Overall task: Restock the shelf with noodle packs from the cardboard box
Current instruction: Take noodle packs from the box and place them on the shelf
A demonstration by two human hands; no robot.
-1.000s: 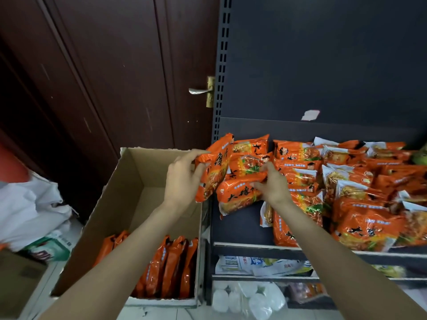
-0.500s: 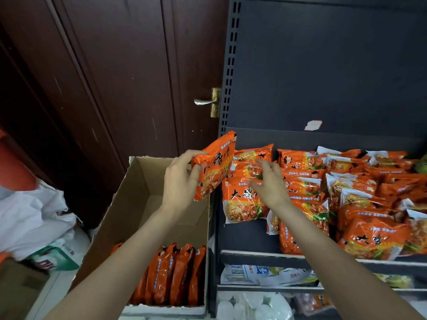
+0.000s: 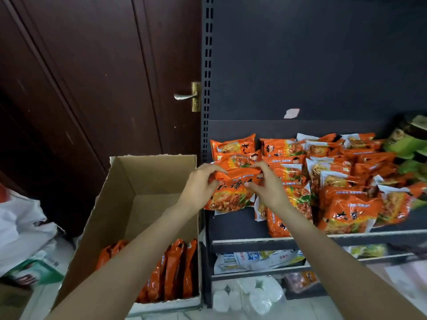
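Orange plastic noodle packs [image 3: 346, 181] fill the dark metal shelf [image 3: 233, 224] beyond my hands; left hand [image 3: 198, 188] and right hand [image 3: 268, 185] both pinch 1 pack [image 3: 231, 195]. Several wait in the brown cardboard box [image 3: 120, 204] below, I judge.

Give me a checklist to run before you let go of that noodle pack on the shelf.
1. Both hands on the pack: ok. The left hand and the right hand grip the noodle pack at its upper edge.
2. Pack over the shelf: ok, it sits at the left end, clear of the cardboard box.
3. Pack resting flat: cannot tell; its underside is hidden.
4. Room at the front: ok, bare shelf shows below the pack.
5. Neighbouring stack steady: cannot tell, the packs lie loosely overlapped.
6. More stock left: ok, packs in the box stand on edge.
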